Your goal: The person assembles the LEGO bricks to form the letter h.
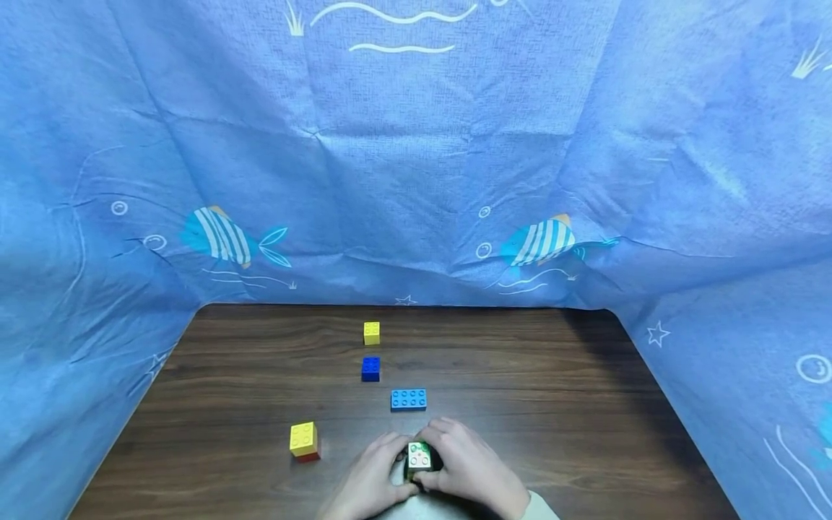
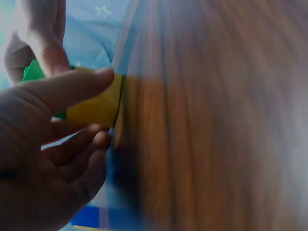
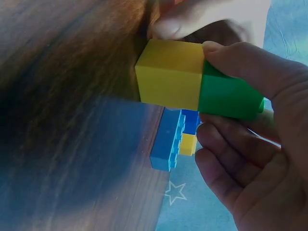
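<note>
Item in hand: a stack (image 3: 202, 82) made of a green brick (image 3: 228, 94) seated on a yellow brick (image 3: 171, 74), upright at the table's near side. No gap shows at the joint; whether its base bears on the table (image 1: 552, 419) cannot be confirmed.

Right hand (image 1: 471, 462): thumb and curled fingers grasp the green brick. Left hand (image 1: 372, 473): thumb and fingers grip the yellow brick.

Left of the stack, well clear of the hands, stands a yellow-and-red pair (image 1: 304, 441), yellow over red. Just beyond the stack lies a long light-blue brick (image 1: 408, 399); farther beyond and slightly left, a dark-blue brick (image 1: 370, 369), then a small yellow brick (image 1: 371, 333).

Assessment: two joints appear made, the green-on-yellow one probably being pressed or checked. Three bricks lie separate, unjoined.
</note>
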A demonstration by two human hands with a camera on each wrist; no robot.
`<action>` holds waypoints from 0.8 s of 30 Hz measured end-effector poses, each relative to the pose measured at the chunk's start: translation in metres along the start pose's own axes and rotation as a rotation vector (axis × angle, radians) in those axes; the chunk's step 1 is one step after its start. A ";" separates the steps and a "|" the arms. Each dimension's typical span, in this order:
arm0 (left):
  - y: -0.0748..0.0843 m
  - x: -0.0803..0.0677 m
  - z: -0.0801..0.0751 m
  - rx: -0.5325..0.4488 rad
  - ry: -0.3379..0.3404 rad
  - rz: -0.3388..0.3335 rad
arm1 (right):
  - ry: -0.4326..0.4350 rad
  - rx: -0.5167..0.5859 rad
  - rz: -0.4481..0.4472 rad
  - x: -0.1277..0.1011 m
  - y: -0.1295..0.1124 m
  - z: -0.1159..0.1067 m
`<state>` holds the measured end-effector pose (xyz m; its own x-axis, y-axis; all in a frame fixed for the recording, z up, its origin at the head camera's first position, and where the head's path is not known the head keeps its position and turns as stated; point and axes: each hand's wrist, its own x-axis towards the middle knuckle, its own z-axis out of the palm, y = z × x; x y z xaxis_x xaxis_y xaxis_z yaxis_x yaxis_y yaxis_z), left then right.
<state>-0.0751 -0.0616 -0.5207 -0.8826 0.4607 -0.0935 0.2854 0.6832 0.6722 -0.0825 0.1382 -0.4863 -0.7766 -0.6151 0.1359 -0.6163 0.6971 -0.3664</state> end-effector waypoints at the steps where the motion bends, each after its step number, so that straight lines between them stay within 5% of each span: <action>1: 0.001 -0.002 -0.003 -0.001 -0.012 -0.012 | 0.006 0.003 -0.005 0.000 0.001 0.001; 5: 0.005 -0.016 -0.027 0.052 0.010 -0.022 | 0.027 -0.012 -0.028 0.000 0.002 0.003; 10: 0.000 -0.042 -0.069 0.155 0.303 0.081 | 0.046 -0.057 -0.052 0.001 0.003 0.004; 13: -0.017 -0.057 -0.096 0.173 0.445 0.024 | 0.047 -0.061 -0.053 0.001 0.003 0.004; 15: -0.034 -0.064 -0.111 0.157 0.435 -0.062 | 0.043 -0.054 -0.050 0.001 0.004 0.005; 18: -0.063 -0.073 -0.124 0.094 0.319 -0.191 | 0.046 -0.048 -0.055 0.001 0.005 0.005; 21: -0.087 -0.076 -0.125 0.008 0.228 -0.211 | 0.052 -0.047 -0.061 0.001 0.007 0.005; 24: -0.100 -0.075 -0.119 -0.071 0.197 -0.150 | 0.045 -0.039 -0.061 0.001 0.008 0.005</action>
<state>-0.0815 -0.2317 -0.4933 -0.9709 0.2328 -0.0559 0.1246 0.6908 0.7123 -0.0877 0.1410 -0.4935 -0.7423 -0.6400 0.1983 -0.6662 0.6736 -0.3200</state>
